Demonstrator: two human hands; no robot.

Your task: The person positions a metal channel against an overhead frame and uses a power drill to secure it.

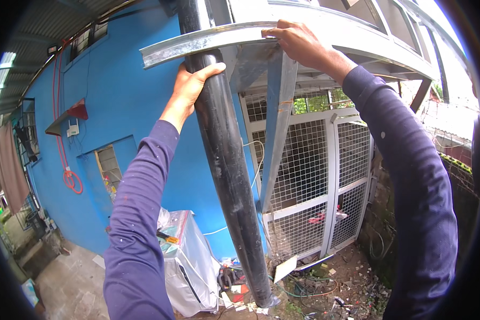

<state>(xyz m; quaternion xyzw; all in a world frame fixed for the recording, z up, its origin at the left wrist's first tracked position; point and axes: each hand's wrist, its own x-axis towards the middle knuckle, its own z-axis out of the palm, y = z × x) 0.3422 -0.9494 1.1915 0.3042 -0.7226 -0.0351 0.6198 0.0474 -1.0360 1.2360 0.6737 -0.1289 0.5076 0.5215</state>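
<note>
A galvanized metal channel (197, 42) lies across the black round post (226, 152) near the top of the view, sloping slightly down to the left. Just below the channel, my left hand (191, 88) is closed round the post, its thumb over the front. My right hand (304, 45) pinches the channel's right end, fingers on its upper edge. Beneath that end a grey metal brace (278, 122) slants down beside the post. Part of the post is covered where the channel crosses it.
Behind stand a blue wall (160, 154) and a white-framed mesh gate (304, 160). A plastic-covered box (189, 266) with a yellow-and-black tool (168, 238) on top is below left. Rubble and a hose (317, 292) lie near the post's foot. A white metal structure (325, 18) overhangs at the right.
</note>
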